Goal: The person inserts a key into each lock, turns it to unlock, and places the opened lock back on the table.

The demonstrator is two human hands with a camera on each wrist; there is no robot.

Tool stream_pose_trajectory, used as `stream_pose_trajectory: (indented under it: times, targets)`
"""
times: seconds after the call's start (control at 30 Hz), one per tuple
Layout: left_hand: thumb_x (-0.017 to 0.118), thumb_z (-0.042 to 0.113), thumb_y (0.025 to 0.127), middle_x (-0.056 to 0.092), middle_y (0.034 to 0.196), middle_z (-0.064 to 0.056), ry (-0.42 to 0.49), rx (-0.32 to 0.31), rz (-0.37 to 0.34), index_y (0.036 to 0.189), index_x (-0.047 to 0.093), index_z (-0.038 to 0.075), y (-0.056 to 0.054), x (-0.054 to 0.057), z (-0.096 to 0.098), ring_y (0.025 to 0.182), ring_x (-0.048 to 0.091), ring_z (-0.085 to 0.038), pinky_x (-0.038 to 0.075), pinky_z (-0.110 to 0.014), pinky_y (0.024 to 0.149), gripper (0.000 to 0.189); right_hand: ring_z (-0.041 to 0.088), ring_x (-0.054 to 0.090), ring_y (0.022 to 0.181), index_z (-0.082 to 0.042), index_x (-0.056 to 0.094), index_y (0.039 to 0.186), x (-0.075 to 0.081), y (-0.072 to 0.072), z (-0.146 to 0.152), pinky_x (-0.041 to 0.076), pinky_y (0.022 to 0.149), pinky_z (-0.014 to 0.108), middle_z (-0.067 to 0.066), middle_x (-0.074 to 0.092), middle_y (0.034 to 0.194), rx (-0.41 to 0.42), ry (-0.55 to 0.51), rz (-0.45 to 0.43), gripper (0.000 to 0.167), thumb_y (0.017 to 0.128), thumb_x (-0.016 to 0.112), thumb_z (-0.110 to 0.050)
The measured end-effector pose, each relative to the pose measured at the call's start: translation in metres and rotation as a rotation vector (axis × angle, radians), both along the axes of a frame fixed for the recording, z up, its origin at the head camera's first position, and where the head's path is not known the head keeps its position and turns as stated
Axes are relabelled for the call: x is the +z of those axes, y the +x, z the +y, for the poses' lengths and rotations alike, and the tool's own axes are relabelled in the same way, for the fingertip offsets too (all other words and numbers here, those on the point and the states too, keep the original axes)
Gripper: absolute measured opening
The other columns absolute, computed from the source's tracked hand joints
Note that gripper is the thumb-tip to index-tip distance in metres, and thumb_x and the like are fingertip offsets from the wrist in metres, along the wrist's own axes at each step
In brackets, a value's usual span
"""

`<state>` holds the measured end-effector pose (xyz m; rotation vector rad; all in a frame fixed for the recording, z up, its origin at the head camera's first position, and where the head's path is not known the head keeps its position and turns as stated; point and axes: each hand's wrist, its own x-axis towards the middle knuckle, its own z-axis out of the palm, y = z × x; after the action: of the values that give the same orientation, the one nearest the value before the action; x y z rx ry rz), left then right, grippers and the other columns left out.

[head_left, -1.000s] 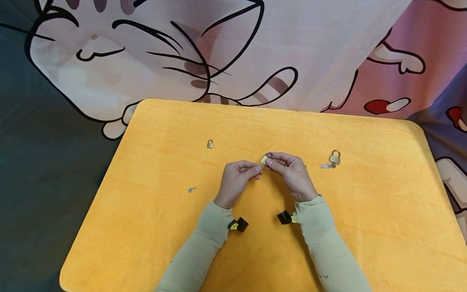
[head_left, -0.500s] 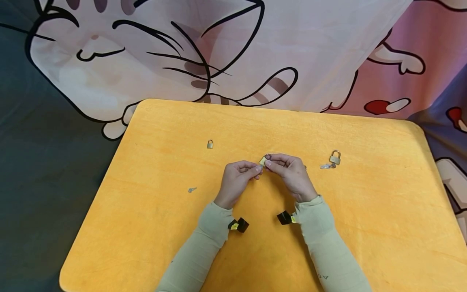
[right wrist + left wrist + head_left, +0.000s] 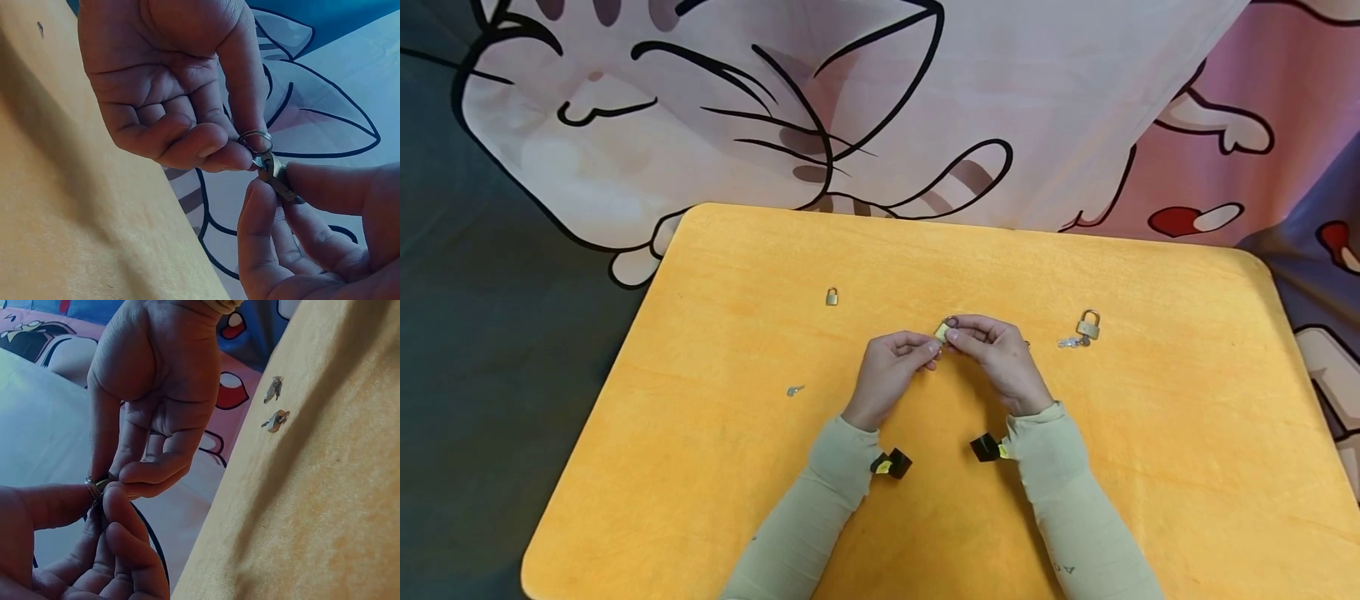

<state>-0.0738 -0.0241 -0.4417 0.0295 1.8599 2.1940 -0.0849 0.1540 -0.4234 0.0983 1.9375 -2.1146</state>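
Above the middle of the table, the right hand [image 3: 1003, 362] pinches a small brass padlock [image 3: 942, 332] between thumb and fingers, its shackle pointing up. Facing it, the left hand [image 3: 887, 375] pinches a small key at the padlock's lower end. The key's metal ring [image 3: 256, 141] shows in the right wrist view beside the left thumb. Fingertips cover most of the key, so how deep it sits in the padlock cannot be told. In the left wrist view the ring [image 3: 92, 486] appears between both hands' fingertips.
On the yellow table [image 3: 715, 500] lie a small padlock [image 3: 831, 297] at the back left and a loose key [image 3: 794, 390] nearer the front. A larger padlock [image 3: 1088, 325] lies right of the hands with keys [image 3: 1071, 342] beside it. A cartoon-printed cloth [image 3: 1060, 100] hangs behind.
The padlock has come slightly down toward the left fingertips, and the bit of key that showed between them is now hidden. The hands otherwise stay nearly in place.
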Motion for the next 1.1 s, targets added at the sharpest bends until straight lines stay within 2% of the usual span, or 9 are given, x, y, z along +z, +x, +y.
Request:
stream_pose_trajectory:
  times: [0.07,0.27,0.47,0.57,0.73,0.9,1.1]
  targets:
    - [0.069,0.01,0.096,0.069,0.102,-0.033,0.0,-0.009,-0.001,0.105,0.073,-0.009,0.0002,-0.0009,0.0001,0.089,0.064,-0.051,0.053,-0.056,0.086,0.022,0.012,0.069,0.095,0.013,0.061,0.127,-0.0003,0.0,-0.0004,0.055,0.091,0.035,0.001,0.073,0.104,-0.005,0.011,-0.002,0.034,0.098,0.064,-0.003]
    - [0.076,0.017,0.091,0.073,0.096,-0.024,-0.062,-0.014,0.004,0.102,0.075,-0.004,0.0023,-0.0013,0.0015,0.087,0.066,-0.048,0.055,-0.055,0.083,0.024,0.012,0.068,0.098,0.012,0.06,0.128,-0.0006,0.0007,0.0,0.055,0.089,0.028,0.005,0.072,0.11,-0.006,0.019,0.0,0.035,0.098,0.065,-0.004]
    - [0.077,0.016,0.089,0.075,0.086,-0.006,-0.262,0.039,0.125,0.099,0.077,0.002,0.0029,-0.003,0.0026,0.078,0.072,-0.023,0.059,-0.035,0.073,0.017,0.012,0.068,0.1,0.012,0.06,0.129,-0.001,0.0018,-0.0016,0.054,0.093,0.034,0.014,0.069,0.118,0.003,0.015,-0.002,0.034,0.098,0.063,-0.003]
    - [0.075,0.015,0.09,0.074,0.085,-0.003,-0.318,0.063,0.166,0.097,0.078,0.003,0.0028,-0.0027,0.003,0.074,0.071,-0.014,0.058,-0.029,0.07,0.014,0.012,0.067,0.1,0.012,0.06,0.128,-0.0008,0.0021,-0.0027,0.054,0.094,0.036,0.021,0.066,0.123,0.007,0.022,0.004,0.033,0.098,0.063,-0.003]
    - [0.076,0.015,0.089,0.074,0.082,-0.003,-0.307,0.084,0.17,0.094,0.078,0.004,0.003,-0.0021,0.0029,0.071,0.071,-0.016,0.057,-0.03,0.067,0.012,0.013,0.067,0.1,0.012,0.061,0.127,-0.0013,0.0028,-0.004,0.054,0.093,0.035,0.026,0.064,0.125,0.014,0.016,0.01,0.032,0.098,0.063,-0.003]
    - [0.076,0.013,0.089,0.074,0.078,-0.004,-0.267,0.087,0.162,0.093,0.078,0.002,0.0032,-0.0026,0.0026,0.068,0.071,-0.019,0.056,-0.03,0.063,0.012,0.013,0.068,0.1,0.012,0.061,0.127,-0.0017,0.0034,-0.0048,0.054,0.093,0.036,0.019,0.067,0.12,0.014,0.006,0.021,0.033,0.098,0.064,-0.003]
    - [0.076,0.01,0.089,0.075,0.078,-0.008,-0.244,0.081,0.142,0.093,0.077,0.0,0.0031,-0.0019,0.0026,0.066,0.071,-0.019,0.055,-0.029,0.06,0.011,0.015,0.068,0.099,0.012,0.062,0.125,-0.0025,0.0037,-0.0057,0.055,0.09,0.032,0.014,0.07,0.114,0.012,0.004,0.035,0.034,0.095,0.068,-0.002]
